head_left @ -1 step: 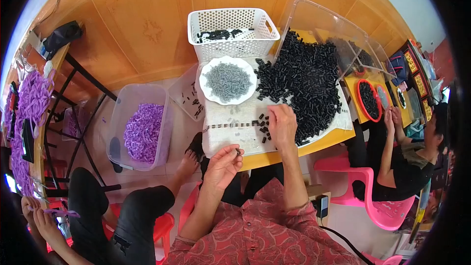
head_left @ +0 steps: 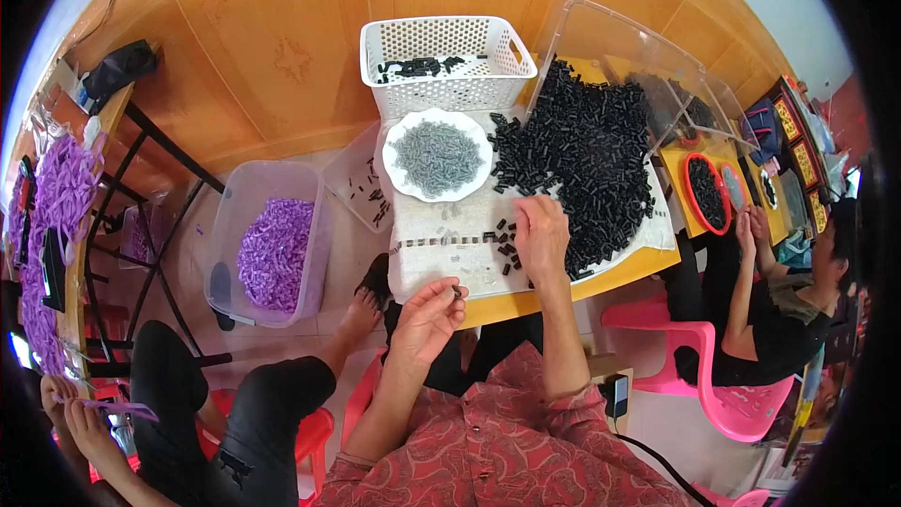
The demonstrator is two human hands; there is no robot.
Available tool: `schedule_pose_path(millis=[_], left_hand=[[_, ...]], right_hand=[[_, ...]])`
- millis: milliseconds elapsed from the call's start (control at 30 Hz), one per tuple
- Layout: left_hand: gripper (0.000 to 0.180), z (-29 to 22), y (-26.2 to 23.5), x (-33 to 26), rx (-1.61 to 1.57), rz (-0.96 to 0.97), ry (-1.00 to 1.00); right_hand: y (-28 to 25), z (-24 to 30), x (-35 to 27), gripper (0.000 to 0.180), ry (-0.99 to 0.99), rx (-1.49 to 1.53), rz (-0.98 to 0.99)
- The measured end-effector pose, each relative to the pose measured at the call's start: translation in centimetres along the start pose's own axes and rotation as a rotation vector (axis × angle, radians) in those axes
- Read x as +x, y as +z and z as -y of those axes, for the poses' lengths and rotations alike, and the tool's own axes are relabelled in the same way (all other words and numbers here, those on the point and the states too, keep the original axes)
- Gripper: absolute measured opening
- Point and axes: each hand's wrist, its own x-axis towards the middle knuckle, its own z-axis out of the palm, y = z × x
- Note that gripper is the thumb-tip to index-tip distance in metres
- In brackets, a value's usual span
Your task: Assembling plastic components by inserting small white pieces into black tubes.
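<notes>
My left hand [head_left: 427,321] is raised just off the near edge of the table, thumb and fingertips pinched on a small dark tube piece [head_left: 457,292]. Over the cloth, my right hand [head_left: 542,237] points downward with curled fingers beside several loose black tube pieces [head_left: 508,252]. Whatever its fingertips hold is hidden. A big heap of black tube pieces [head_left: 591,160] spreads to the right of that hand. Small clear-grey pieces [head_left: 436,158] fill a white scalloped plate [head_left: 391,174] beyond my hands. The white cloth [head_left: 422,268] under them bears a dark dashed stripe.
A white perforated basket [head_left: 450,92] with black pieces stands behind the plate. A clear bin [head_left: 648,28] lies tipped behind the heap. Left on the floor, a translucent tub [head_left: 314,272] holds purple pieces [head_left: 275,253]. Co-workers sit at both sides, one on a pink chair [head_left: 723,404].
My right hand has shifted very slightly away from me. At far left, the purple strip in a co-worker's hands has swung and straightened. My left hand is nearly still.
</notes>
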Motion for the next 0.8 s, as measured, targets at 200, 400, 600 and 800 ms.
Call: schedule_pose_path(millis=[200, 400, 600, 800], left_hand=[[0.022, -0.3, 0.2, -0.1, 0.007, -0.019, 0.0], [0.023, -0.5, 0.4, 0.0, 0.033, -0.027, -0.001], [0.023, -0.7, 0.5, 0.1, 0.037, -0.044, -0.005], [0.023, -0.7, 0.7, 0.2, 0.029, -0.046, -0.013]], right_hand=[[1.1, -0.3, 2.9, 0.035, -0.097, -0.123, -0.055], [1.1, -0.9, 4.0, 0.044, -0.217, -0.227, 0.025], [-1.3, -2.2, 3.2, 0.039, -0.019, 0.041, 0.038], [-2.2, -3.4, 2.4, 0.024, 0.059, 0.068, 0.01]])
